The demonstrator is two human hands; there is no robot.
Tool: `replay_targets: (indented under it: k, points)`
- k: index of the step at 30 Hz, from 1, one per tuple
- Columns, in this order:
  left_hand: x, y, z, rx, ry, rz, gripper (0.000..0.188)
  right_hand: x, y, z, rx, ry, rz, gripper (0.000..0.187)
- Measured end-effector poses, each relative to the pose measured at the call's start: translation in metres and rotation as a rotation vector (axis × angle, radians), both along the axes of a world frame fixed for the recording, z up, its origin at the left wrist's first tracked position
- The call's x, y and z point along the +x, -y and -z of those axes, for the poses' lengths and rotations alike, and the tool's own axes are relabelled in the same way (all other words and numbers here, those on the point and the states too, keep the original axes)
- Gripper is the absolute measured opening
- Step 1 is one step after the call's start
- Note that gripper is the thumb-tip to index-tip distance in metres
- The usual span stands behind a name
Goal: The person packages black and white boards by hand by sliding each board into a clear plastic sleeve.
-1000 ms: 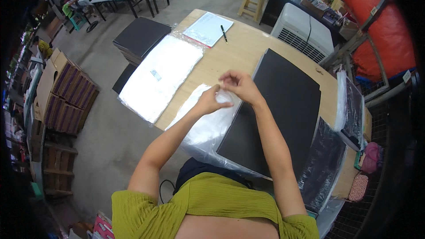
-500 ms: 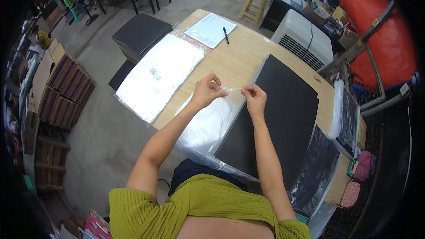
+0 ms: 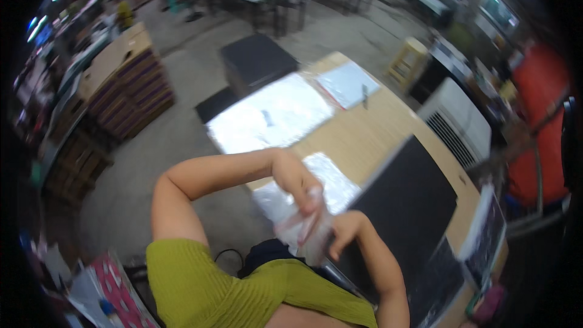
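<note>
The piece in hand, some clear plastic film (image 3: 302, 231), hangs at the lower centre of the frame, beyond the near edge of the surface (image 3: 370, 140). The left hand (image 3: 297, 182) appears to pinch it between thumb and fingers; the right hand (image 3: 352, 229) is just beside it, fingers bent, and blur hides whether they grip. The film looks separated and taken up, but it is not yet around anything. At right of centre, the large black sheet (image 3: 404, 206) lies with its top face uncovered, so covering seems undone there. At lower right, a glossy dark sheet (image 3: 434, 270) appears already under plastic. More shiny plastic (image 3: 333, 176) lies mid-frame, and a white plastic stack (image 3: 267, 115) at upper centre seems unused.
</note>
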State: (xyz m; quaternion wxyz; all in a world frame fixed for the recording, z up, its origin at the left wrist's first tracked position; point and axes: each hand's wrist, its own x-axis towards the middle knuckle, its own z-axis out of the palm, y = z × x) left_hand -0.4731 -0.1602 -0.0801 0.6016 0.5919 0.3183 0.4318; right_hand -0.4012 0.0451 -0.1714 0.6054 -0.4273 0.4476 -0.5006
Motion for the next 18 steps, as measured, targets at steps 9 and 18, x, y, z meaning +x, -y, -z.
replay_targets:
  k: [9, 18]
  points:
    - [0.119, 0.044, 0.022, 0.006, -0.047, -0.474, 0.036, 0.018, -0.059, -0.039, -0.278, 0.103, 0.066, 0.028]
    - [0.230, 0.061, 0.052, 0.317, 0.207, -1.263, 0.028, 0.059, -0.048, -0.036, -0.194, 0.138, 0.413, 0.024]
